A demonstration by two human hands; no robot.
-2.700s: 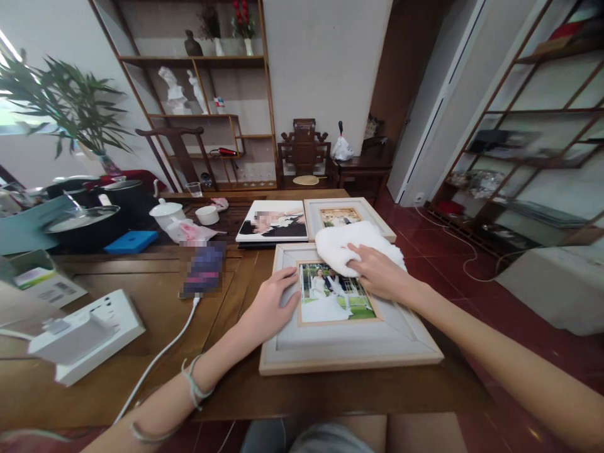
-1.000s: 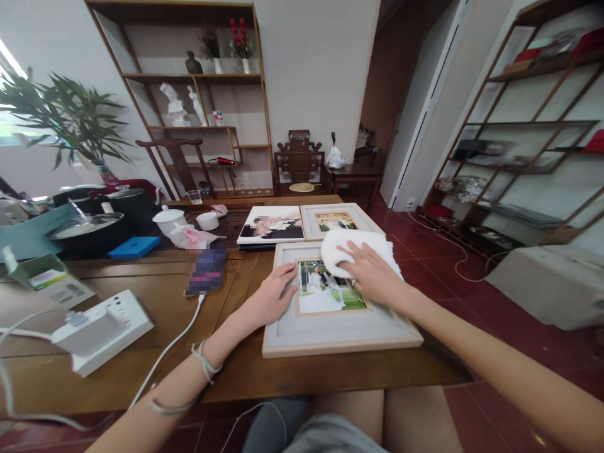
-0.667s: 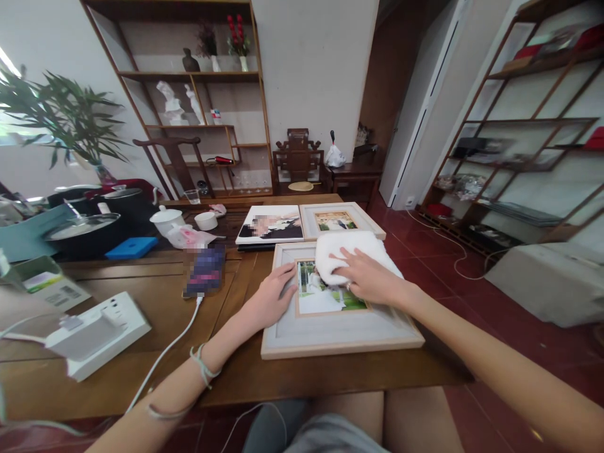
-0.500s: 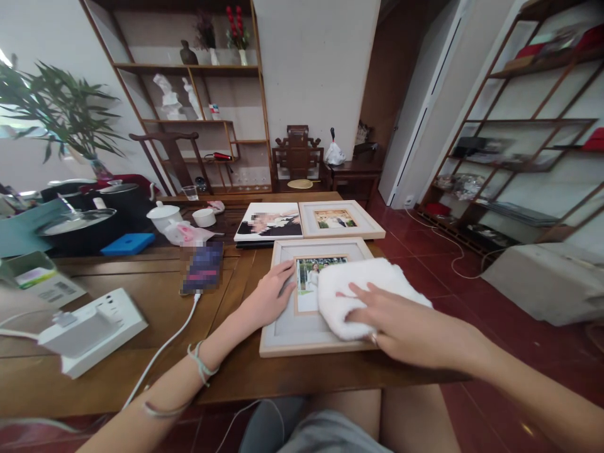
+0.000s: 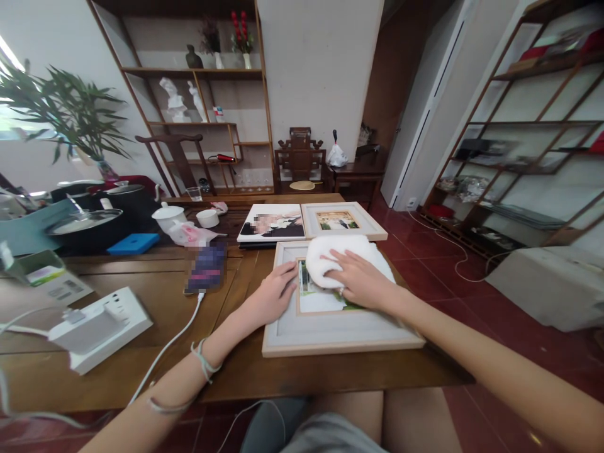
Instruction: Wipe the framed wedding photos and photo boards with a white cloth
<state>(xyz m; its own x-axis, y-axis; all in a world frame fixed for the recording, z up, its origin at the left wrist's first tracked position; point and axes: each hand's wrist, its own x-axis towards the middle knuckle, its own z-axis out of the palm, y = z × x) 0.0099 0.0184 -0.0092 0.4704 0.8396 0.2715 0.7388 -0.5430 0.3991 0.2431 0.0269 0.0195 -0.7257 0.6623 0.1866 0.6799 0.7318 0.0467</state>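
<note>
A light wooden picture frame [image 5: 340, 349] with a wide pale border lies flat near the table's front edge. The photo inside [image 5: 315, 303] is partly covered. On the frame's left side rests my left hand [image 5: 275, 294], fingers stretched out and holding nothing. My right hand [image 5: 362, 281] presses a folded white cloth [image 5: 346, 244] against the upper part of the frame, with the fingers curled into the fabric. The cloth hides the frame's top right area and some of the photo.
Behind lie a second framed photo [image 5: 372, 223] and a white-edged photo panel [image 5: 271, 220]. To the left are a phone [image 5: 207, 264] on a white charging cable [image 5: 174, 346], a power strip [image 5: 111, 324], a blue block [image 5: 133, 243], a white teapot [image 5: 168, 217] and a black pan [image 5: 87, 233].
My right hand has slid the white cloth away from me and slightly left, baring the frame's lower right corner. My left hand stays on the frame's left side.
</note>
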